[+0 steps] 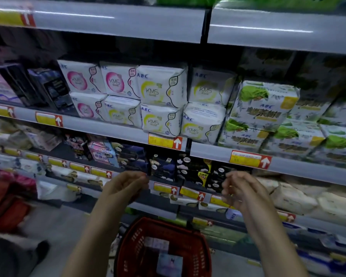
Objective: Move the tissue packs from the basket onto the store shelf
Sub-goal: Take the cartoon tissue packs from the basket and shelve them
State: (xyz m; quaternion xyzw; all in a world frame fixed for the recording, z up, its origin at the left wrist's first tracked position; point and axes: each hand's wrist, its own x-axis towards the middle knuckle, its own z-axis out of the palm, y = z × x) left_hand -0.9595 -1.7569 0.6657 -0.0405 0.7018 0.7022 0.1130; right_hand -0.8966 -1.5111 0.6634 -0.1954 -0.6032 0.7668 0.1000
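Grey metal store shelving point(108, 21) filled the view in stacked tiers, split by a dark vertical seam point(205, 25) where two bays met. Yellow and red price labels with white arrows point(165, 141) sat along the tier fronts. Thin white streaks of reflected light point(74, 16) ran along the top edge strip. A pale grey smooth floor point(64, 222) showed at lower left, dim and blurred.

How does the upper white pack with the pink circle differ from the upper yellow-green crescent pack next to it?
The white soft pack with the pink circle has a pink mark; the white soft pack with the yellow-green crescent has a yellow-green one. The pink pack lies on an unlike, yellow-green lower pack; the crescent pack lies on a matching pack. Both are white, printed ABC and KMS.
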